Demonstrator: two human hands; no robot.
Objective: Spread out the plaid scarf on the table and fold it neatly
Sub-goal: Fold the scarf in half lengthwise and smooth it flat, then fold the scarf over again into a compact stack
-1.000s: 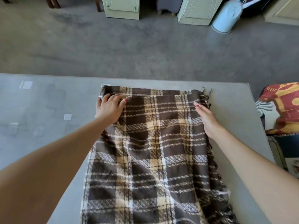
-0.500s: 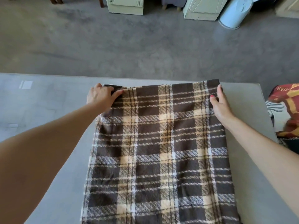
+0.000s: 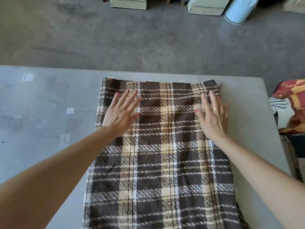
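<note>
A brown, cream and white plaid scarf (image 3: 165, 162) lies flat on the grey table (image 3: 41, 113), running from the table's far edge down to the bottom of the view. My left hand (image 3: 122, 113) rests palm down on the scarf near its far left corner, fingers spread. Near the far right corner my right hand (image 3: 212, 114), a ring on one finger, lies flat on the cloth with fingers apart. Neither hand grips the fabric. The scarf's near end is out of view.
Grey floor lies beyond the table's far edge. Pale green cabinets (image 3: 128, 2) and a light blue bin (image 3: 237, 10) stand at the back. A red and yellow printed cushion (image 3: 293, 103) sits off the table's right edge. Small tape patches (image 3: 70, 110) mark the table's left part.
Both hands let go of the scarf's far edge, which they had pulled toward the table's far side, and now lie flat on the cloth a little nearer to me.
</note>
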